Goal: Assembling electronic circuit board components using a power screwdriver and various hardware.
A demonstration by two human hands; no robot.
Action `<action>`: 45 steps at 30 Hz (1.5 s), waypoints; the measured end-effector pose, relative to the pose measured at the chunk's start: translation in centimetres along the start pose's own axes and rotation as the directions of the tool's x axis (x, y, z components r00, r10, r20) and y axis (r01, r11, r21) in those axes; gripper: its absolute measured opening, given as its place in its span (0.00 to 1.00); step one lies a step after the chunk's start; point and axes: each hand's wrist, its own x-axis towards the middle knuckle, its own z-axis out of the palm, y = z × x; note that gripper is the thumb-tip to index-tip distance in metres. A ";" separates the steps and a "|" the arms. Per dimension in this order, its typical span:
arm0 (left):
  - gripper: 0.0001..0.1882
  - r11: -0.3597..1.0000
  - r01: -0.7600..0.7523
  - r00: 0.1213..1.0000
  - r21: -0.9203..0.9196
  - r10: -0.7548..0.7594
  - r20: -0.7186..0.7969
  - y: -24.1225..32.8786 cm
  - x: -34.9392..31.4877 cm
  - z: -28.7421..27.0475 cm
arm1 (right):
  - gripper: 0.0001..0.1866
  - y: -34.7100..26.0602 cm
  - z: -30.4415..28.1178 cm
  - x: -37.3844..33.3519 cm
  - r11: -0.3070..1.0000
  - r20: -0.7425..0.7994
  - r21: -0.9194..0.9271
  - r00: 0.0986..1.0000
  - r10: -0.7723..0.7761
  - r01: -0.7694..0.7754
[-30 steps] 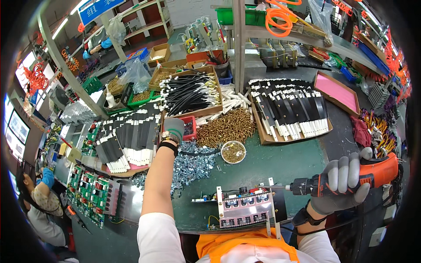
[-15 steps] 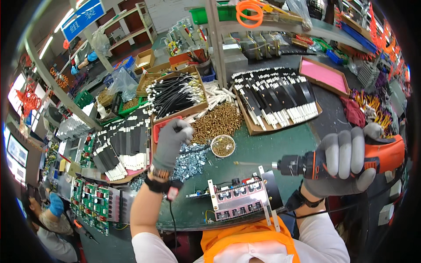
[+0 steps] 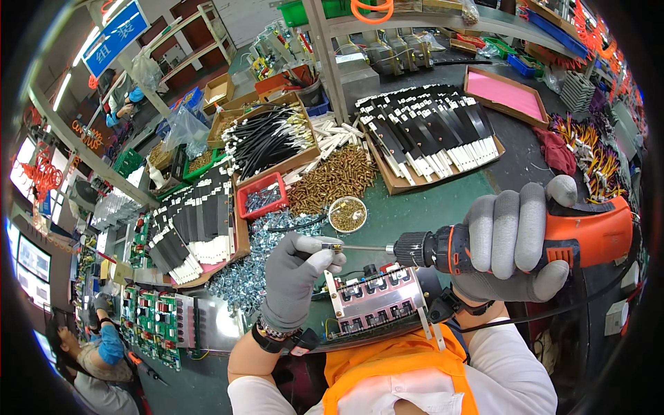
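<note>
My gloved left hand (image 3: 289, 278) pinches a small brass-coloured screw (image 3: 333, 246) between thumb and fingertips. The tip of a long driver bit (image 3: 366, 247) meets the screw there. My gloved right hand (image 3: 508, 238) is wrapped round an orange and black electric screwdriver (image 3: 588, 235), held level and pointing left. Below the bit, close to my body, lies a metal heat sink assembly (image 3: 382, 301) with rows of black components and pale metal strips at its ends.
Loose brass screws (image 3: 332, 181) lie beyond my left hand, beside a white tub of small parts (image 3: 347, 215). Silvery hardware (image 3: 242, 273) and a red bin (image 3: 263, 197) sit left of them. Boxed black-and-white strips (image 3: 429, 131) stand behind. Green circuit boards (image 3: 149, 325) lie left; a co-worker (image 3: 100, 353) is beyond.
My left hand has come from over the red bin nearer to me, and now shows the brass screw. The electric screwdriver has moved left, bringing its bit to the screw.
</note>
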 end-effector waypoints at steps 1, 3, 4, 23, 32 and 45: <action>0.06 1.000 -0.009 1.000 0.027 0.009 -0.019 0.1 -0.1 0.1 | 0.28 0.0 0.0 0.0 1.000 0.000 0.000 1.000 0.000 0.000; 0.05 0.998 -0.019 0.999 0.054 0.021 -0.037 0.1 -0.2 0.5 | 0.27 -0.1 -0.1 0.0 1.000 -0.002 -0.004 1.000 0.001 -0.001; 0.05 0.998 -0.029 0.999 0.057 0.030 -0.027 0.0 -0.1 0.7 | 0.27 -0.2 -0.3 -0.1 1.000 -0.001 -0.003 1.000 -0.001 0.001; 0.12 -0.304 0.174 0.929 0.937 0.365 -0.054 -1.6 31.2 -18.1 | 0.32 -4.8 -4.6 -0.9 0.963 -0.121 -0.263 0.989 -0.087 0.052; 0.10 -0.333 0.277 0.934 0.901 0.313 -0.171 -2.5 32.4 -13.5 | 0.28 -4.1 -5.6 -1.4 0.963 -0.229 -0.263 0.965 -0.125 0.063; 0.06 0.221 -0.414 0.615 0.883 0.783 0.092 2.4 24.9 -12.2 | 0.28 -5.5 -2.0 -1.7 0.980 -0.193 -0.198 0.979 -0.066 0.027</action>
